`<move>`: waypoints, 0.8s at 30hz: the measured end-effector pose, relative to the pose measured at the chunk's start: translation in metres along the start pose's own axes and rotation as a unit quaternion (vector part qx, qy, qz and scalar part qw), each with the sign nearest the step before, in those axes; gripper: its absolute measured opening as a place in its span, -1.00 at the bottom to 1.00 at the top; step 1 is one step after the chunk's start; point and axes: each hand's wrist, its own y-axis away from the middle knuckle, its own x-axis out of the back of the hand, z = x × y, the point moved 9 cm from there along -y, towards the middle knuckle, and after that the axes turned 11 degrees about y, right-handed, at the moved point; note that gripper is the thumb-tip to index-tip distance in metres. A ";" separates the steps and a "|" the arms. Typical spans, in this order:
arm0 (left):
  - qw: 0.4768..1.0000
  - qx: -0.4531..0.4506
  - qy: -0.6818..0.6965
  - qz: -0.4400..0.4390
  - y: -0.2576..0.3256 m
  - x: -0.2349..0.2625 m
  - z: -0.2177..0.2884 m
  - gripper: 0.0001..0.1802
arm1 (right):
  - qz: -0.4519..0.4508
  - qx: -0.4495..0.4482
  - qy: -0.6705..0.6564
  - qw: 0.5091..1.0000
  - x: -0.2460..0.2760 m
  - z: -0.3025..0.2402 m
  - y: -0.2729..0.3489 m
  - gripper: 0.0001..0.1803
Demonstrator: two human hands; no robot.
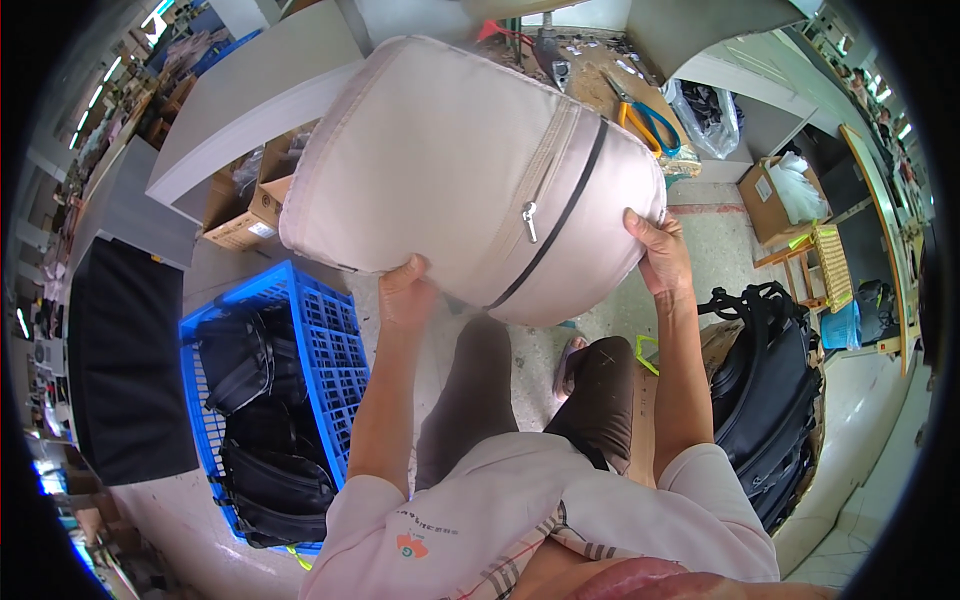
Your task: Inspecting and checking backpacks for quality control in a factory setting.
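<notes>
Both my hands hold up a pale beige fabric bag panel with rounded corners, spread out in front of me. A zipper with a silver pull runs across it, and beside that lies a narrow black strip. My left hand, a little blurred, pinches the near edge with the thumb on top. On the right end, my right hand grips the edge, its thumb also on the upper face. The fingers of both hands are mostly hidden beneath the fabric.
Scissors with orange and blue handles lie on the worn bench ahead. To my left stands a blue plastic crate of black bags. More black backpacks are at my right, near a small wooden stool and a cardboard box.
</notes>
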 end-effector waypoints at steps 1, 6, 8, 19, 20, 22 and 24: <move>1.000 -0.008 -0.002 0.002 0.001 0.007 0.002 -0.44 | -0.003 0.007 0.010 1.000 -0.001 -0.001 0.000 -0.67; 0.988 0.087 -0.094 0.085 0.035 0.029 0.013 -0.37 | -0.038 0.086 0.106 0.990 -0.032 -0.017 0.013 -0.70; 0.966 0.193 -0.071 0.155 0.082 0.041 0.017 -0.33 | -0.087 0.103 0.210 0.968 -0.062 -0.036 0.039 -0.73; 0.921 -0.104 -0.053 0.371 0.255 0.015 0.142 -0.68 | -0.557 0.524 0.438 0.473 -0.313 -0.016 0.251 -0.65; 0.891 -0.147 -0.082 0.421 0.282 0.017 0.162 -0.72 | -0.559 0.522 0.433 0.476 -0.316 -0.021 0.256 -0.65; 0.825 -0.226 -0.208 0.474 0.330 0.049 0.209 -0.82 | -0.531 0.483 0.275 0.639 -0.314 -0.054 0.241 -0.58; 0.737 -0.314 -0.383 0.459 0.365 0.019 0.264 -0.75 | -0.450 0.486 0.297 0.688 -0.291 -0.065 0.212 -0.54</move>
